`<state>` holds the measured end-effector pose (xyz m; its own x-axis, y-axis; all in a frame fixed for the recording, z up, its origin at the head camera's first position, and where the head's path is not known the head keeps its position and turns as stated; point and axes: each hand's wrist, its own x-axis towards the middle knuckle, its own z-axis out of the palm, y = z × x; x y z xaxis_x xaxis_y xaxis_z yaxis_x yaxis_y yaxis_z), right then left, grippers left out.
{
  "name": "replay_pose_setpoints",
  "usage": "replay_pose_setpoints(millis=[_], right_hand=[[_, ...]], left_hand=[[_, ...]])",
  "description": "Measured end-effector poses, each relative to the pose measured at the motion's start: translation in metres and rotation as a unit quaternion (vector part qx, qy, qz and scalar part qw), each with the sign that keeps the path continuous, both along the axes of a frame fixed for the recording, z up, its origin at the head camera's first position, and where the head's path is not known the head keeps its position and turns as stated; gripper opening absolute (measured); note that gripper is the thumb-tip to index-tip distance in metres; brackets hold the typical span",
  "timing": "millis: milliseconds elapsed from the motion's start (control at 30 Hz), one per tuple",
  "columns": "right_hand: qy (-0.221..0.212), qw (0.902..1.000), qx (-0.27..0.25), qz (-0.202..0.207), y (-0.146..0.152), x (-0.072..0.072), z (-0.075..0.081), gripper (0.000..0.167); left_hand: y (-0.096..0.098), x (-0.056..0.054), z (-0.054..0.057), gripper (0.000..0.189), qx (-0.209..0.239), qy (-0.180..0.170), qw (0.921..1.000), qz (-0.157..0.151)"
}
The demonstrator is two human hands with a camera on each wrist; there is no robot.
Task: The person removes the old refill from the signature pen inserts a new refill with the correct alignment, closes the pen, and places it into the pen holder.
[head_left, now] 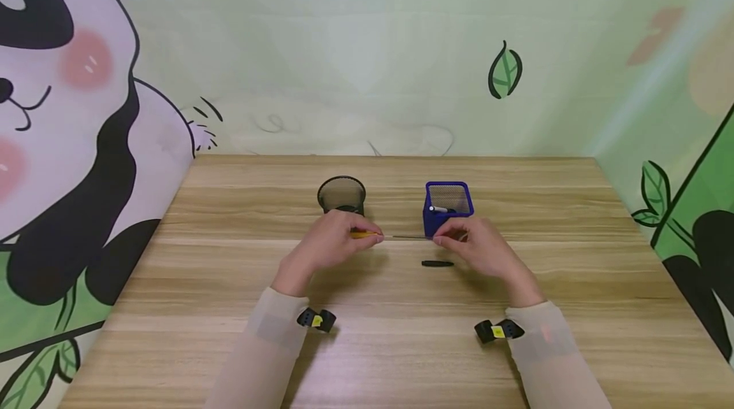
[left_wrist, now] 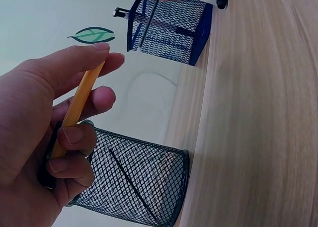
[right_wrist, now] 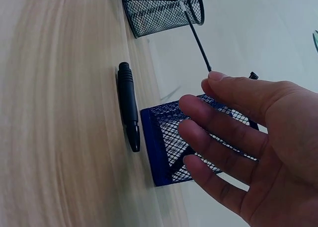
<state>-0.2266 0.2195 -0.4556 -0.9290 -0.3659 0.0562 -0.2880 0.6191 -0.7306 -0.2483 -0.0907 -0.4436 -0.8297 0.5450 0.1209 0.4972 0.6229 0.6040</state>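
Observation:
My left hand grips an orange pen barrel with a black clip end against the palm. Its thumb and forefinger lie at the barrel's upper end. Opposite it, my right hand pinches a thin dark pen refill by one end between thumb and forefinger, the other fingers spread loosely. The refill's pale far end points toward the left hand, with a small gap between refill and barrel in the left wrist view. A black pen piece, ribbed at one end and tapered at the other, lies on the table below the right hand.
A round black mesh cup stands behind the left hand, a thin dark stick inside. The square blue mesh holder behind the right hand contains a white-and-black pen. The wooden table ends at a printed wall.

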Motion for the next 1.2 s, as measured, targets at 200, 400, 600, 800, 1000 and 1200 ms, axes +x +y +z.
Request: replay_pose_setpoints(millis=[200, 400, 600, 800, 1000, 1200], right_hand=[[0.003, 0.9999, 0.01, 0.005, 0.0, -0.001, -0.005, 0.009], [0.003, 0.9998, 0.021, 0.005, -0.003, -0.001, -0.008, 0.008], [0.003, 0.9992, 0.041, 0.004, -0.007, -0.001, -0.01, 0.007], [0.002, 0.9982, 0.06, 0.0, -0.01, 0.0, -0.013, 0.007], [0.011, 0.9964, 0.083, -0.011, -0.013, 0.0, -0.016, 0.006], [0.029, 0.9929, 0.113, -0.021, -0.017, 0.0, -0.018, 0.006]], left_hand=[[0.001, 0.0, 0.0, 0.011, -0.006, 0.001, 1.0, 0.001], [0.001, 0.001, -0.001, 0.012, -0.008, 0.003, 1.0, 0.001], [0.002, 0.001, -0.002, 0.012, -0.012, 0.002, 0.9999, 0.005], [0.003, 0.002, -0.001, 0.012, -0.016, -0.004, 0.9998, 0.007], [0.004, 0.001, -0.002, 0.014, -0.018, -0.004, 0.9998, 0.004], [0.004, 0.0, -0.004, 0.014, -0.018, -0.004, 0.9998, 0.003]])
